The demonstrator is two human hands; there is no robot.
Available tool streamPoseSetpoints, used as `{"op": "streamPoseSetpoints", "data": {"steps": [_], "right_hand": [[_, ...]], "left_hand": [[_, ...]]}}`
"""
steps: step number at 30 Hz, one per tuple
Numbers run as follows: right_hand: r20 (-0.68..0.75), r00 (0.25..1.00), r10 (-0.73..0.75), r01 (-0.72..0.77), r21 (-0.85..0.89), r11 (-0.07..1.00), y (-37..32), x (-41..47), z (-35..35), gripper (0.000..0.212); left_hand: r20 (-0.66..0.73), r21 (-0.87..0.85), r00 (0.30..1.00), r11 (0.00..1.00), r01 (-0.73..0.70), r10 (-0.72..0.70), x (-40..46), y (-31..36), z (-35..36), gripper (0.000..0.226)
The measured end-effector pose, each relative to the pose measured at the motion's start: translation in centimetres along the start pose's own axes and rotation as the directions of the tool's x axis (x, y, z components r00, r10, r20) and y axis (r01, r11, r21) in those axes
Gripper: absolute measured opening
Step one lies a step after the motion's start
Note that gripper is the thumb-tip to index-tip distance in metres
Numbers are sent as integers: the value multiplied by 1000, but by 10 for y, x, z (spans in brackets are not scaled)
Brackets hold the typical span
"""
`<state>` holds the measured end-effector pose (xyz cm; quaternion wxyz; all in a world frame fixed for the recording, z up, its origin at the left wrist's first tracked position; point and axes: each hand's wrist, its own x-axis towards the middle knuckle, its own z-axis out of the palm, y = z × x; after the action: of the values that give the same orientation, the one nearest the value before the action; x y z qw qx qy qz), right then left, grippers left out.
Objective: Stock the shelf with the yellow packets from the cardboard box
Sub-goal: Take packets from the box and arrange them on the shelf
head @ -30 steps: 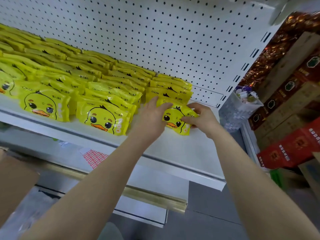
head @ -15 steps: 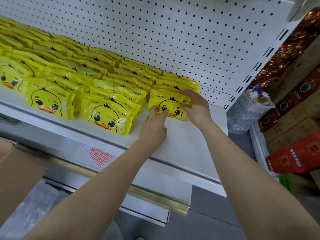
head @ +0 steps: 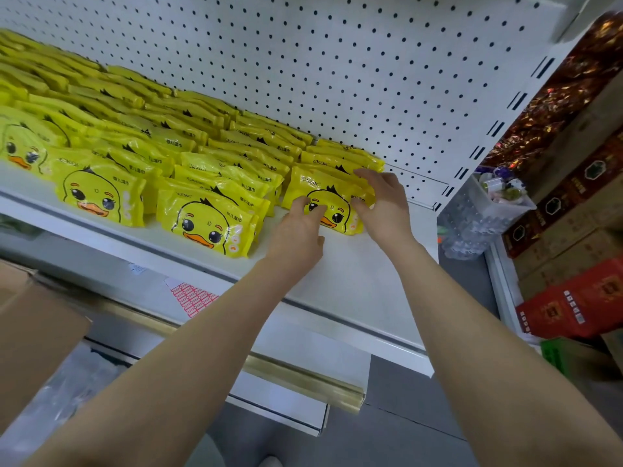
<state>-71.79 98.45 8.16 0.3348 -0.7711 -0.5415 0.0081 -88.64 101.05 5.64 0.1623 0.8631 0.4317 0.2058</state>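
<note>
Rows of yellow duck-face packets (head: 205, 219) lie overlapping on the white shelf (head: 354, 284). The rightmost front packet (head: 332, 197) leans on the row behind it. My right hand (head: 384, 205) holds this packet at its right end, fingers over the top edge and thumb on the front. The fingertips of my left hand (head: 298, 230) touch its lower left face. A corner of the cardboard box (head: 30, 328) shows at the lower left; its inside is hidden.
White pegboard (head: 337, 79) backs the shelf. Bare shelf surface lies in front of and right of the held packet. A clear plastic tub (head: 488, 217) stands past the shelf's right end, with red boxes (head: 580, 301) and brown cartons (head: 573, 230) stacked beyond. Lower shelves sit below.
The rightmost packet went back from the shelf front to lean on its row. My left hand slid from its top to its lower front face; my right hand stayed on its right end.
</note>
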Motion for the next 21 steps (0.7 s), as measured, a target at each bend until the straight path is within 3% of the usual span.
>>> {"op": "streamPoseSetpoints", "data": {"steps": [2,10,21], "right_hand": [[-52,998,-20,21,18,1000,-8,0,-5,47],[-157,980,-121,126,21,992,-62,-15,-7,42],[-217,958,-190,220,127,967,-210,-68,81,27]], "left_hand": [[-30,35,999,998,-43,44,-1,6,-8,54],[-294,-148,946,972,-185,135,-7,-7,-53,37],[-422,-178,905,973,-148,60,-66,-164,-143,24]]}}
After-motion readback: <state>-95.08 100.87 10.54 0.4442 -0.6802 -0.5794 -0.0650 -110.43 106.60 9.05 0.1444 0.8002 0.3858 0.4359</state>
